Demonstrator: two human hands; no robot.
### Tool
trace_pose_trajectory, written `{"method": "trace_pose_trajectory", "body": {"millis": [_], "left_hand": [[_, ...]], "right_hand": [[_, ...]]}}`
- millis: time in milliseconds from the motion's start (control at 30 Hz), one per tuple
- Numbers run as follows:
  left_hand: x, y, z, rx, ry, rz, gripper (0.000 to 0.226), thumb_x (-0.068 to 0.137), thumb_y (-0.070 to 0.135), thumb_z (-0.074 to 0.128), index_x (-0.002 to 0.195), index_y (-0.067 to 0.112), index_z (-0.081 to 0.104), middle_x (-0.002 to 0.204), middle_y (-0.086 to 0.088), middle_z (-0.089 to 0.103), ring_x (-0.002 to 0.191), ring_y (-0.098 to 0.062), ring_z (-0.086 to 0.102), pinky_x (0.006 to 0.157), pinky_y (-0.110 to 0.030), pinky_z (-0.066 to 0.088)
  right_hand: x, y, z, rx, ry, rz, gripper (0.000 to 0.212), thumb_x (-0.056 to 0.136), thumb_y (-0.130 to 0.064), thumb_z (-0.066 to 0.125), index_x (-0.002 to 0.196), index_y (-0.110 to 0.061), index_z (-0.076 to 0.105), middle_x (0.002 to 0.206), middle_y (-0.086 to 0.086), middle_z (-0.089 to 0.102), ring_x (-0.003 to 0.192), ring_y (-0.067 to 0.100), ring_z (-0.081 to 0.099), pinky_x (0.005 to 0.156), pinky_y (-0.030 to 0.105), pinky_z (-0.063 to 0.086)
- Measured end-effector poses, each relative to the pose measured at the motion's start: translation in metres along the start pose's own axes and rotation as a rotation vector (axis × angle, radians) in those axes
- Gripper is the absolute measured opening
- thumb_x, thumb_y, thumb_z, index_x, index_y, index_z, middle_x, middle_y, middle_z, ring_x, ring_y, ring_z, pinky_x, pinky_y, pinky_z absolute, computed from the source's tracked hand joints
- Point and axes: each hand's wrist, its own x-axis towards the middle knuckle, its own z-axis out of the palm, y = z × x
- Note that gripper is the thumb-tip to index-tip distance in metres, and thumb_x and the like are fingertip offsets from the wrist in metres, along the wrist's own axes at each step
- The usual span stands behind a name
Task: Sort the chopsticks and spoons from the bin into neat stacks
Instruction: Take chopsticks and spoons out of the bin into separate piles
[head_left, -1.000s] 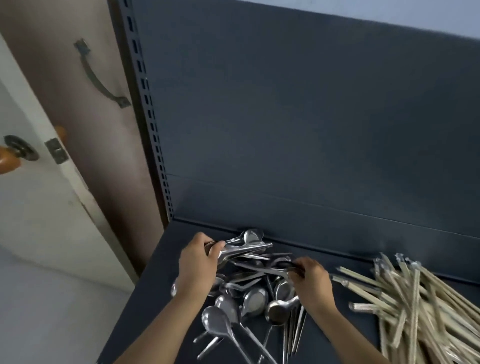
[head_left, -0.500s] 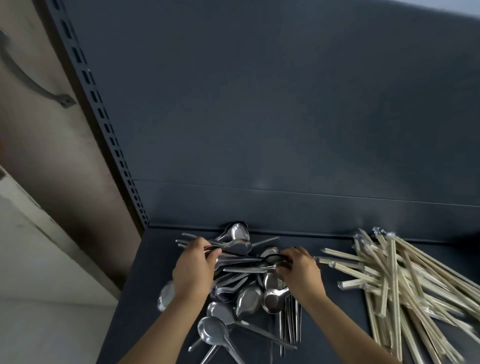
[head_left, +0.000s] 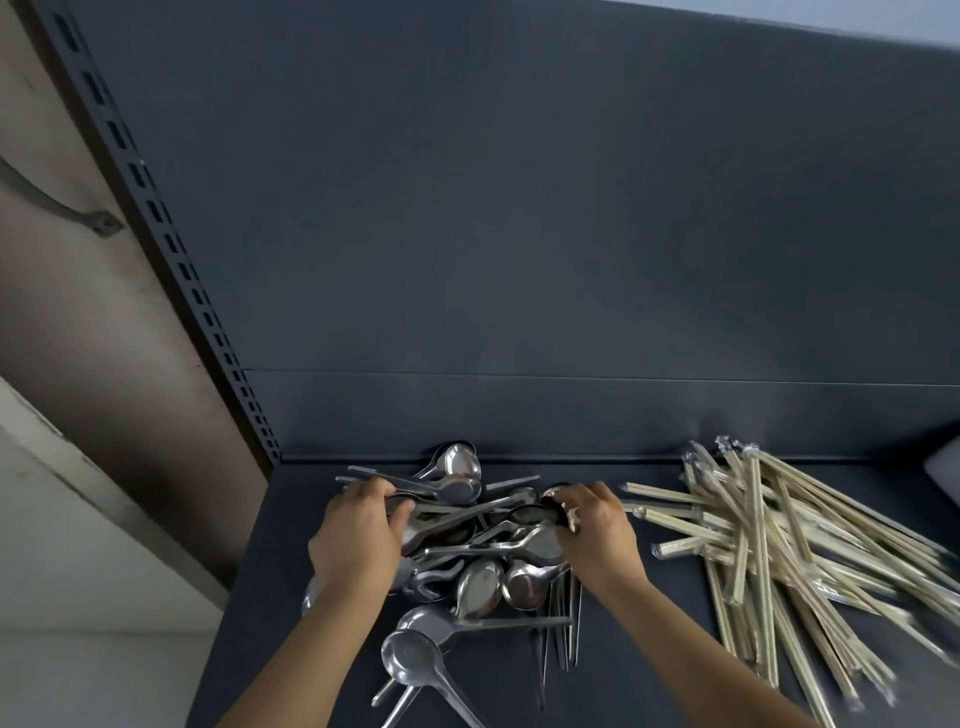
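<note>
Head view: a dark grey shelf deck (head_left: 291, 597) fills the lower frame, closed at 12 o'clock by a grey back panel (head_left: 519, 234) and bounded at 10 o'clock by a slotted upright (head_left: 156, 218). A loose heap of steel spoons (head_left: 483, 577) lies near 6 o'clock on the deck, bowls and handles crossing in all directions, its far edge close to the back panel. A few thin metal chopsticks (head_left: 563, 629) lie side by side under the heap's 5 o'clock edge, pointing toward the viewer. Wrapped wooden chopsticks (head_left: 779, 545) form a separate fanned pile at 3 to 4 o'clock, apart from the spoons. The left hand (head_left: 358, 540) sits at the heap's 9 o'clock side, fingers and thumb curled round several spoon handles that stick out at 10 o'clock. The right hand (head_left: 597, 535) sits at the heap's 2 o'clock side, fingers bent tight over a dark spoon bowl, with bright metal showing between them. Both forearms enter from 6 o'clock. A pale object (head_left: 943, 478) is cut off by the frame at 3 o'clock; what it is cannot be told. A curved metal bracket (head_left: 98, 226) is fixed to the brown wall at 9 o'clock.
</note>
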Motion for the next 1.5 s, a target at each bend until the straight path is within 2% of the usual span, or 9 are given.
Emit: {"method": "trace_pose_trajectory", "body": {"millis": [167,233,367,467,600,833,1067,1333,1500], "left_hand": [[-0.009,0.013,-0.01,0.069,0.088,0.088,0.023,0.083,0.036,0.068,0.097,0.019,0.066,0.095,0.0,0.063,0.093,-0.024,0.057,0.05,-0.028,0.042],[-0.014,0.028,-0.012,0.119,0.094,0.181,0.021,0.076,0.031,0.076,0.088,0.017,0.068,0.086,-0.002,0.063,0.084,-0.027,0.06,0.049,-0.029,0.044],[-0.033,0.087,-0.009,0.178,0.111,0.36,0.023,0.066,0.026,0.083,0.078,0.016,0.067,0.077,-0.003,0.061,0.071,-0.028,0.06,0.049,-0.03,0.047],[-0.055,0.151,0.003,0.171,0.096,0.463,0.023,0.067,0.027,0.083,0.083,0.017,0.069,0.081,-0.002,0.063,0.075,-0.028,0.061,0.058,-0.034,0.051],[-0.107,0.251,0.032,0.151,0.056,0.56,0.025,0.066,0.029,0.083,0.084,0.018,0.069,0.081,0.001,0.063,0.072,-0.026,0.061,0.051,-0.031,0.049],[-0.195,0.416,0.092,0.09,-0.034,0.76,0.027,0.071,0.033,0.078,0.093,0.02,0.069,0.088,0.0,0.065,0.081,-0.025,0.064,0.064,-0.033,0.052],[-0.232,0.534,0.133,0.052,-0.141,0.89,0.028,0.075,0.036,0.075,0.098,0.023,0.068,0.093,0.006,0.065,0.082,-0.02,0.063,0.061,-0.032,0.053],[-0.216,0.641,0.193,-0.062,-0.228,0.948,0.037,0.092,0.043,0.052,0.124,0.026,0.056,0.121,0.008,0.056,0.11,-0.014,0.052,0.083,-0.028,0.046],[-0.198,0.694,0.239,0.002,-0.402,0.988,0.045,0.093,0.045,0.048,0.134,0.026,0.044,0.13,0.007,0.051,0.118,-0.011,0.047,0.097,-0.027,0.043]], "right_hand": [[-0.007,0.011,-0.026,0.042,0.031,-0.013,0.025,0.081,-0.008,0.064,0.104,-0.016,0.067,0.1,0.002,0.056,0.094,0.024,0.056,0.076,0.032,0.047],[-0.009,0.02,-0.044,0.068,0.049,-0.033,0.029,0.081,-0.006,0.063,0.109,-0.012,0.066,0.104,0.004,0.056,0.099,0.025,0.057,0.082,0.033,0.048],[-0.019,0.054,-0.097,0.014,0.1,-0.098,0.04,0.083,-0.008,0.062,0.122,-0.014,0.058,0.122,0.003,0.053,0.116,0.021,0.049,0.095,0.026,0.039],[-0.032,0.096,-0.149,-0.016,0.173,-0.126,0.041,0.085,-0.011,0.061,0.126,-0.015,0.056,0.128,0.006,0.051,0.121,0.025,0.045,0.098,0.029,0.037],[-0.062,0.183,-0.22,-0.096,0.235,-0.098,0.043,0.087,-0.013,0.059,0.128,-0.016,0.053,0.123,0.005,0.051,0.117,0.026,0.046,0.096,0.032,0.037],[-0.115,0.337,-0.326,-0.152,0.327,0.069,0.044,0.09,-0.018,0.056,0.134,-0.017,0.047,0.13,0.003,0.047,0.124,0.025,0.04,0.1,0.031,0.033],[-0.139,0.446,-0.389,-0.146,0.35,0.224,0.044,0.092,-0.019,0.055,0.135,-0.023,0.046,0.133,-0.002,0.044,0.126,0.019,0.04,0.101,0.029,0.035],[-0.091,0.524,-0.424,-0.197,0.238,0.298,0.045,0.092,-0.027,0.056,0.135,-0.023,0.044,0.13,-0.003,0.046,0.119,0.016,0.045,0.094,0.026,0.04],[-0.048,0.555,-0.439,-0.234,0.085,0.28,0.049,0.092,-0.029,0.056,0.138,-0.024,0.041,0.134,-0.003,0.044,0.119,0.016,0.046,0.094,0.024,0.04]]}}
